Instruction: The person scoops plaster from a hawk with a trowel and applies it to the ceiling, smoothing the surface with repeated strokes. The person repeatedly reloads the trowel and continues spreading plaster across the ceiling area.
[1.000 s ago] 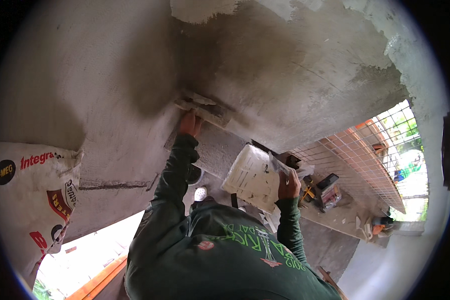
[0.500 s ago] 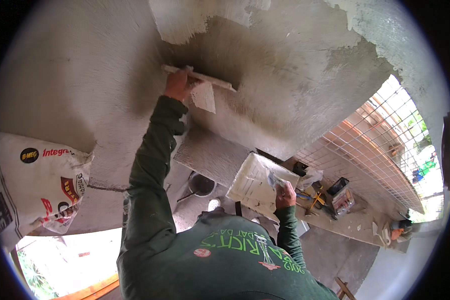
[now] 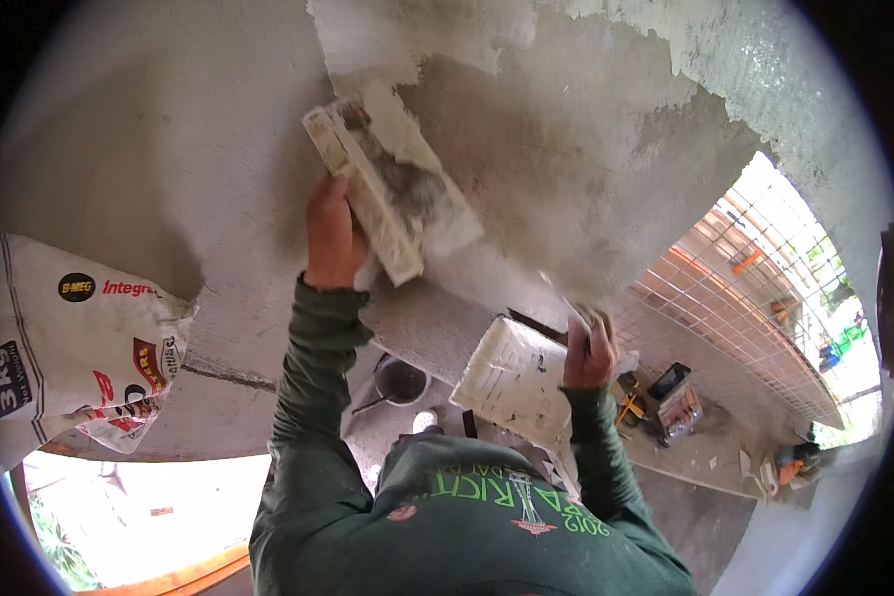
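My left hand [image 3: 333, 233] is closed around a rectangular plastering float [image 3: 399, 184], raised in front of the plastered wall. Its face is turned toward me and carries pale paste with a dark grey patch. Closed too is my right hand [image 3: 591, 353], gripping a putty knife [image 3: 564, 298] whose thin blade points up and left. The knife is blurred and its handle is mostly hidden by the fingers. Just below and left of that hand lies a cream plastic tray [image 3: 502, 372] smeared with plaster. Wet grey plaster [image 3: 526, 149] covers the wall beyond both tools.
At left hangs a white printed sack [image 3: 79, 338]. A dark bucket [image 3: 402, 380] stands on the floor below. Along the right ledge [image 3: 705, 447] lie a phone [image 3: 670, 381], a clear package [image 3: 679, 412] and yellow-handled tools [image 3: 630, 407]. Wire mesh [image 3: 755, 288] covers the opening beyond.
The float has come off the wall and turned from edge-on to face me. My right hand has risen from the tray toward the wall with the putty knife.
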Demonstrator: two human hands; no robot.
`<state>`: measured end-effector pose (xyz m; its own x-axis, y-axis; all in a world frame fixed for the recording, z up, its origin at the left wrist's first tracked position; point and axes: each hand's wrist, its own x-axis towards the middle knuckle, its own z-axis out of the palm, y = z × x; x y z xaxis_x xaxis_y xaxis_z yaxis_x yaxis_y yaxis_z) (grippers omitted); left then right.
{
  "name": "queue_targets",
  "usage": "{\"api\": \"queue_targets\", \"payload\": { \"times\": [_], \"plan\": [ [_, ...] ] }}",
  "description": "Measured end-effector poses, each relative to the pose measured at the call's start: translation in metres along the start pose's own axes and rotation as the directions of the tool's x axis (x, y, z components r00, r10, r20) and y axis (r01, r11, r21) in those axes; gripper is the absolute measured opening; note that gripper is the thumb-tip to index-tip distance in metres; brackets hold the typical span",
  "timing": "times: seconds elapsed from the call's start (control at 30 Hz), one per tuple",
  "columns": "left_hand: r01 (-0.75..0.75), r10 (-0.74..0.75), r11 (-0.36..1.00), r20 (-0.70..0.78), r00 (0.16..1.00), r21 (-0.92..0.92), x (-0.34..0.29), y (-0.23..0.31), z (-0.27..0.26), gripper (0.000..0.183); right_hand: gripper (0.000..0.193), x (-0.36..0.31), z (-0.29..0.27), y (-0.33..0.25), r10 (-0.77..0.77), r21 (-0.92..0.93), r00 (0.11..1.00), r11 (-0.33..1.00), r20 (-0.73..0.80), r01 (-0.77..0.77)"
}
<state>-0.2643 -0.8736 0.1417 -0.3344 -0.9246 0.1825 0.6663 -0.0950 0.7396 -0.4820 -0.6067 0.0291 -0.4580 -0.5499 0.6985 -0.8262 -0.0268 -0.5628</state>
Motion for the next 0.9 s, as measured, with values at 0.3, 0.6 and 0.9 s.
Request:
{"api": "queue_targets", "payload": {
  "times": [0.3, 0.6, 0.9],
  "plan": [
    [-0.009, 0.003, 0.996, 0.075, 0.997, 0.090, -0.077, -0.044, -0.024, 0.054, 0.044, 0.072, 0.035, -0.072, -0.683, -0.164, 0.646, 0.633, 0.342, 0.756],
    [0.098, -0.098, 0.994, -0.009, 0.995, 0.039, -0.125, -0.037, -0.020, 0.043, 0.039, 0.149, 0.050, -0.126, -0.561, 0.042, 0.827, 0.827, 0.013, 0.560],
    [0.255, -0.256, 0.945, 0.023, 0.966, -0.202, -0.102, -0.054, -0.055, 0.047, 0.034, 0.154, 0.110, -0.004, -0.035, 0.540, 0.546, 0.211, 0.837, -0.815]
  ]
}}
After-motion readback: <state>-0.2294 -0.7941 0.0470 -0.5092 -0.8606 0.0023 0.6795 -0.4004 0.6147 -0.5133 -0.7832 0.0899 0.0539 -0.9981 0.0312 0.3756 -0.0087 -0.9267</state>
